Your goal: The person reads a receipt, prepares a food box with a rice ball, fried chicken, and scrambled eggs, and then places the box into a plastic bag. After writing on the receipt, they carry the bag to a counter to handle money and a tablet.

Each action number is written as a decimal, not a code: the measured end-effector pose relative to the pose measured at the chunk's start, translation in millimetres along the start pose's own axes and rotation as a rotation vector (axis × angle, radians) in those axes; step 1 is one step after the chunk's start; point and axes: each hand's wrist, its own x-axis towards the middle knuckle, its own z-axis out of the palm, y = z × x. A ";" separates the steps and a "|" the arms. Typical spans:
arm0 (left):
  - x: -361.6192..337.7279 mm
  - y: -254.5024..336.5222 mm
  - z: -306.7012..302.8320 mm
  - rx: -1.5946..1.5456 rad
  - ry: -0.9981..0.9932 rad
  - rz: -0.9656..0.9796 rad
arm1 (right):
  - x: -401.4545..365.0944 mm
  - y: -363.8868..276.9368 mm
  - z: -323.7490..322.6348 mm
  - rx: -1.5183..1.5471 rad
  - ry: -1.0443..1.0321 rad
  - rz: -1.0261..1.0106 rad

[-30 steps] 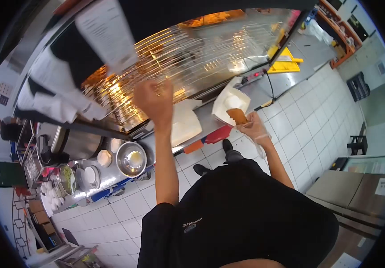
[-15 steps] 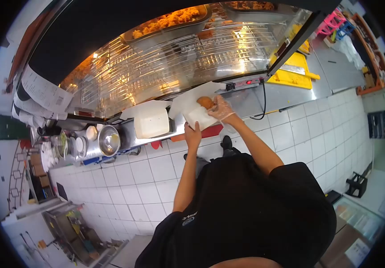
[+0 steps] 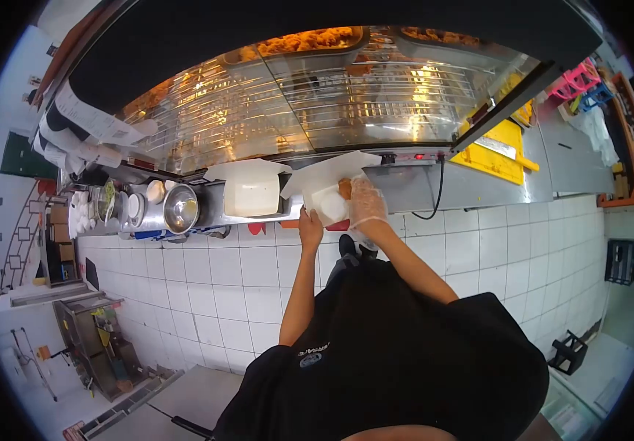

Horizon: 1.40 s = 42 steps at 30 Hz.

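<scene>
My bare left hand (image 3: 311, 228) grips the near left edge of an open white takeaway box (image 3: 333, 159). Inside the box is a rounded white mound, possibly rice (image 3: 332, 207). My right hand (image 3: 368, 206), in a clear plastic glove, is at the box's right side with its fingers closed against a brown fried piece (image 3: 345, 189). The hand partly hides this piece and the box's right wall. A second open takeaway box (image 3: 251, 197) stands to the left on the metal counter, apart from my hands.
A glass-fronted warming cabinet (image 3: 287, 95) with wire racks and trays of fried food rises behind the boxes. To the left are a metal bowl (image 3: 181, 208), small containers and hanging receipts (image 3: 96, 121). A black cable (image 3: 439, 192) and a yellow tray (image 3: 495, 151) are on the right.
My right hand has turned and lowered the brown fried piece into the box beside the white mound. My left hand keeps its hold. The camera view has shifted slightly.
</scene>
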 end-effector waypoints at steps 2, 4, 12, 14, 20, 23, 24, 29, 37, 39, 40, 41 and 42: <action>-8.4 15.4 -3.5 0.016 0.004 -0.001 | 0.8 -8.5 -3.9 -0.053 -0.005 0.026; -16.0 53.7 -16.8 0.153 -0.051 -0.113 | 16.5 -10.1 -5.7 0.080 -0.299 0.293; 9.2 24.8 -4.3 0.351 -0.026 0.142 | 14.0 -18.8 45.4 -0.377 -0.280 -0.408; 7.0 26.3 -7.5 0.243 0.001 0.219 | 14.3 -16.0 58.1 -0.371 -0.091 -0.440; 8.8 106.0 -124.3 -0.085 0.393 -0.007 | 19.2 31.7 47.4 -0.175 -0.101 -0.267; 72.1 155.6 -233.6 -0.230 0.981 0.348 | 11.2 47.6 52.1 -0.274 0.401 -0.198; 86.9 177.4 -267.8 -0.208 1.012 0.359 | 15.8 47.9 52.7 -0.134 0.355 -0.089; 160.6 184.2 -354.2 -0.058 0.819 0.589 | 46.8 80.9 59.6 0.242 0.306 0.077; 158.1 182.0 -360.8 -0.048 0.893 0.603 | 70.1 133.3 87.5 -0.140 -0.044 0.036; 97.2 237.7 -327.0 0.085 1.200 0.567 | 54.3 124.0 83.5 0.007 0.107 0.022; 77.3 256.1 -312.7 -0.087 1.081 0.670 | 45.8 123.2 80.7 0.152 0.251 0.015; 61.1 276.0 -299.6 -0.258 0.950 0.761 | 39.3 125.9 74.0 0.212 0.185 0.024; 51.5 306.5 -294.1 -0.214 0.946 0.905 | 36.1 131.7 77.8 0.203 0.181 0.029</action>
